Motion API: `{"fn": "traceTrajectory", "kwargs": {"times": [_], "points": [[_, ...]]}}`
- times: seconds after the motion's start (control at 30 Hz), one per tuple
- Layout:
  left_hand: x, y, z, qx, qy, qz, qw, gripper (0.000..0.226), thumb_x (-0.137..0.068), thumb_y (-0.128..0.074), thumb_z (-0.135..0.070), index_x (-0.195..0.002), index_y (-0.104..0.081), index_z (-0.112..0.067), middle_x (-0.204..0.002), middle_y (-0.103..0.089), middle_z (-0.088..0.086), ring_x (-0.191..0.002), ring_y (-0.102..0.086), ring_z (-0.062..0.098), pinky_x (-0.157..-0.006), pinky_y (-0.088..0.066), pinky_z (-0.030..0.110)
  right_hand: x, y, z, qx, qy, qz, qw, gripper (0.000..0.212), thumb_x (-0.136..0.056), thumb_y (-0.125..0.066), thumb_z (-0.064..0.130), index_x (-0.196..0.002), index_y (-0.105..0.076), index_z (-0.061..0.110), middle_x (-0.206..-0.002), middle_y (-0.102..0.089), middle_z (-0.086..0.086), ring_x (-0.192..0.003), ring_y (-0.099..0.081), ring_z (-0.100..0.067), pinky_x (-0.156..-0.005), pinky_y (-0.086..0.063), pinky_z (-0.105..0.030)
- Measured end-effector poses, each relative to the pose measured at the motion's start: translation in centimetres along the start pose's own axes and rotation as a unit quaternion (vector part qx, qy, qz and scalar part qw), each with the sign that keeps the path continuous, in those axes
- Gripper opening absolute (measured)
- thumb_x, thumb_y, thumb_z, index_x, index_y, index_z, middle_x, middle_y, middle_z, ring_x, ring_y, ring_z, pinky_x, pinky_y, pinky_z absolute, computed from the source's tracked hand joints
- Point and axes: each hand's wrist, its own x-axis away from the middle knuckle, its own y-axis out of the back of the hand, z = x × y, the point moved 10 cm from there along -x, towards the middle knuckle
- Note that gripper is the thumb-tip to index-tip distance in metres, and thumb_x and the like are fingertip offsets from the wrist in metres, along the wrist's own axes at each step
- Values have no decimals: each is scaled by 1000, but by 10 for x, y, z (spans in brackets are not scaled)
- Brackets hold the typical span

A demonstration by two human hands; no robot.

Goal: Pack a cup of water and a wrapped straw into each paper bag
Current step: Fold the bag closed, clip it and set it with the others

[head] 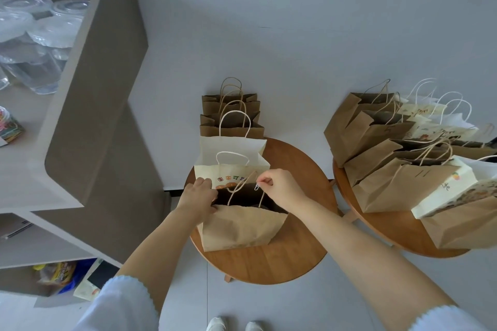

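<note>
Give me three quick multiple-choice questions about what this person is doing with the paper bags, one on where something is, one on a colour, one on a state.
1. Where does the brown bag that the hands are working on stand?
A. on the round wooden stool
B. on the grey shelf
C. on the floor

2. What colour is the bag directly behind it?
A. black
B. white with printed letters
C. red

3. How is the top of the brown bag?
A. taped shut
B. folded flat
C. open

Answers:
1 A: it sits on the near round stool.
2 B: the white bag shows coloured characters on its front.
3 C: the left hand holds one edge and the right hand pinches a paper clip over the dark opening.
</note>
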Motion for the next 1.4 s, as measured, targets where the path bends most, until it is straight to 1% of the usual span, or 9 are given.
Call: {"fn": "traceTrajectory", "kwargs": {"times": [0.17, 0.37, 0.57, 0.73, 0.87, 1.0, 1.2, 1.3, 1.4], "points": [[-2, -2, -5, -48, -14, 6, 999, 30, -98, -48, -32, -121, -59, -16, -121, -50, 3, -114, -44, 21, -93, -37, 30, 2, -14, 2, 17, 15, 29, 999, 21, -95, -53, 10, -105, -71, 8, -108, -69, -5, -95, -63, -18, -87, -51, -32], [-1, 2, -2, -16, 2, -9, 1000, 25, -95, -53, -26, -117, -53, -14, -115, -52, 3, -107, -49, 21, -90, -36, 30, 5, -27, 8, 28, 39, 50, 998, 22, -96, -51, 12, -107, -69, 8, -110, -68, -5, -96, -62, -19, -84, -49, -29], [-8, -3, -6, 12, 12, 8, 1000, 59, -91, -54, -28, -143, -28, -20, -122, -57, 3, -114, -47, 23, -94, -35, 33, 3, -35, 4, 32, 48, 47, 997, 22, -96, -53, 15, -110, -69, 9, -112, -67, -3, -97, -62, -16, -81, -47, -23], [-15, -6, -17, -5, -4, 12, 1000, 42, -88, -56, -44, -124, -53, -23, -116, -58, -1, -112, -44, 21, -95, -31, 33, 3, -41, 2, 34, 61, 53, 996, 22, -95, -55, 15, -110, -69, 9, -110, -69, -4, -98, -63, -16, -84, -50, -28], [-24, -9, -19, 74, 2, 13, 997, 39, -85, -60, -42, -117, -55, -19, -116, -60, -1, -113, -51, 20, -108, -26, 33, 1, -43, 1, 40, 77, 53, 995, 21, -95, -55, 13, -108, -70, 8, -107, -70, -5, -97, -63, -17, -83, -50, -29], [-26, -5, -22, 88, 0, 13, 996, 37, -93, -51, -38, -129, -53, -30, -118, -63, -1, -109, -55, 23, -93, -34, 29, -2, -41, -3, 33, 75, 43, 996, 20, -94, -55, 11, -106, -71, 8, -106, -69, -4, -95, -63, -17, -81, -49, -29], [-30, -9, -15, 112, 35, 16, 993, 32, -98, -44, -41, -117, -66, -29, -110, -66, 0, -105, -55, 24, -80, -28, 24, -7, -41, -7, 29, 75, 27, 996, 16, -92, -59, 11, -98, -74, 10, -95, -72, -4, -88, -64, -18, -77, -50, -33], [-33, -10, -14, 116, 36, 22, 992, 32, -99, -43, -41, -115, -68, -28, -112, -66, 0, -107, -53, 25, -86, -29, 25, -8, -47, -9, 34, 74, 36, 996, 14, -90, -61, 14, -94, -75, 10, -90, -72, -4, -85, -63, -19, -76, -51, -40], [-35, -10, -14, 118, 33, 24, 992, 33, -99, -41, -42, -115, -67, -29, -113, -66, 0, -109, -51, 25, -97, -29, 27, -8, -50, -8, 31, 81, 35, 996, 14, -90, -63, 15, -94, -75, 12, -94, -72, -2, -88, -64, -18, -77, -51, -36]]}}
